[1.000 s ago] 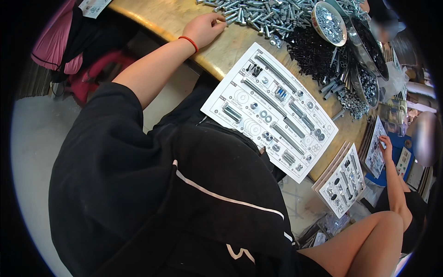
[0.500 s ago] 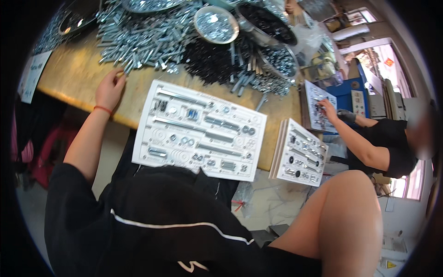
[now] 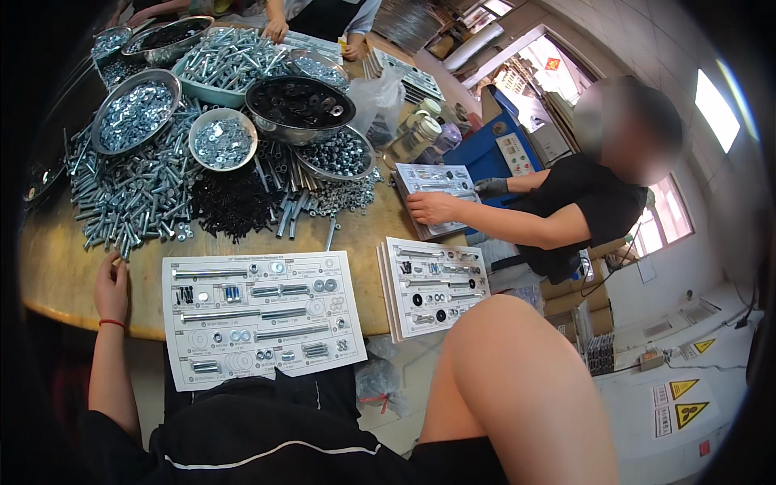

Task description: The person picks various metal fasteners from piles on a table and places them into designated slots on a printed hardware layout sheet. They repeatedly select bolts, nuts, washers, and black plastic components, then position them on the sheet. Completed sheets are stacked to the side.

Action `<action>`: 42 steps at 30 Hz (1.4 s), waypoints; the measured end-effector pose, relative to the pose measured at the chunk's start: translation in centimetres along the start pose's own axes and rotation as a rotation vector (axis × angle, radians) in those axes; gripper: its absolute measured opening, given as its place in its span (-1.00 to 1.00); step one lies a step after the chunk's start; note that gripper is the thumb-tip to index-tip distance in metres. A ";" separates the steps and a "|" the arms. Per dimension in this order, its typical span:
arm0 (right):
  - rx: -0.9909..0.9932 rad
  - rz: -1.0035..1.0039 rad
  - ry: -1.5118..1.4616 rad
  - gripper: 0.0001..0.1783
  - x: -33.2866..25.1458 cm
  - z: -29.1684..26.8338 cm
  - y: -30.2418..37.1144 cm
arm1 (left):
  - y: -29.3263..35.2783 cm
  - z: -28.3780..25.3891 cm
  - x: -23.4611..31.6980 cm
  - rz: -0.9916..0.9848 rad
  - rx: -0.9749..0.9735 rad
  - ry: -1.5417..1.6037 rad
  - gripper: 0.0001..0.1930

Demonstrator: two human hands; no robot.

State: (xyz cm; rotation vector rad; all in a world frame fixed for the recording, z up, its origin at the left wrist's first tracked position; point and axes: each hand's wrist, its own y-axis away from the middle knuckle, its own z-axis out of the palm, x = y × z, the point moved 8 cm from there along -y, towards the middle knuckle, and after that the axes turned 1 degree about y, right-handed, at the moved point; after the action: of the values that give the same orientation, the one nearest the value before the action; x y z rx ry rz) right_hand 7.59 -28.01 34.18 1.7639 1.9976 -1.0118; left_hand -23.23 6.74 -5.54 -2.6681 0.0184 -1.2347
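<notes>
My left hand [image 3: 111, 289] rests at the near left edge of the yellow table, a red band round its wrist. Its thumb and fingers are apart, the tips close to the lower edge of a heap of silver bolts [image 3: 129, 198]. I see nothing held in it. Before me lies a white hardware board [image 3: 279, 341] with bolts, washers, nuts and sleeves set in printed compartments. It overhangs the table's near edge toward my lap. My bent right arm [image 3: 517, 380] shows at the lower right; its hand is out of view.
A stack of similar boards [image 3: 436, 287] stands right of mine. Beyond it, a co-worker's hand [image 3: 432, 208] rests on another filled board [image 3: 440, 179]. A bowl of washers [image 3: 222, 141], a metal bowl of black parts [image 3: 299, 105] and a pile of black screws [image 3: 234, 206] stand behind.
The view has tilted up, showing more of the far table and the co-worker. My left hand stays beside the bolt heap. The co-worker's hand lies lower on their board.
</notes>
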 end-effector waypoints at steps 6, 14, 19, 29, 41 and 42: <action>0.033 -0.117 -0.064 -0.54 -1.4 1.0 -0.1 | -0.3 0.7 -0.9 0.096 0.049 0.008 -0.74; 0.378 -0.159 -0.227 -0.49 2.7 1.4 3.5 | 0.3 0.2 0.2 0.040 0.046 0.065 -0.73; 0.727 0.002 -0.381 -0.43 9.9 5.5 9.8 | 0.3 0.2 -0.4 0.057 0.064 0.132 -0.73; 0.909 0.035 -0.495 -0.40 13.1 6.3 11.7 | 0.5 0.1 -0.7 0.041 0.065 0.178 -0.70; 0.926 0.038 -0.537 -0.41 13.8 6.1 12.3 | 0.4 0.0 -1.1 0.052 0.078 0.156 -0.69; 0.931 0.040 -0.537 -0.41 13.7 6.1 12.3 | 0.4 0.2 -1.0 0.049 0.072 0.152 -0.69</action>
State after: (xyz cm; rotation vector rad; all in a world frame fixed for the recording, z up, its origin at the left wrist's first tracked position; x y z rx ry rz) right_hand 15.04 -21.81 17.34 1.5768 1.2006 -2.3414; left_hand -23.75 6.47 -6.49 -2.4925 0.0606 -1.3912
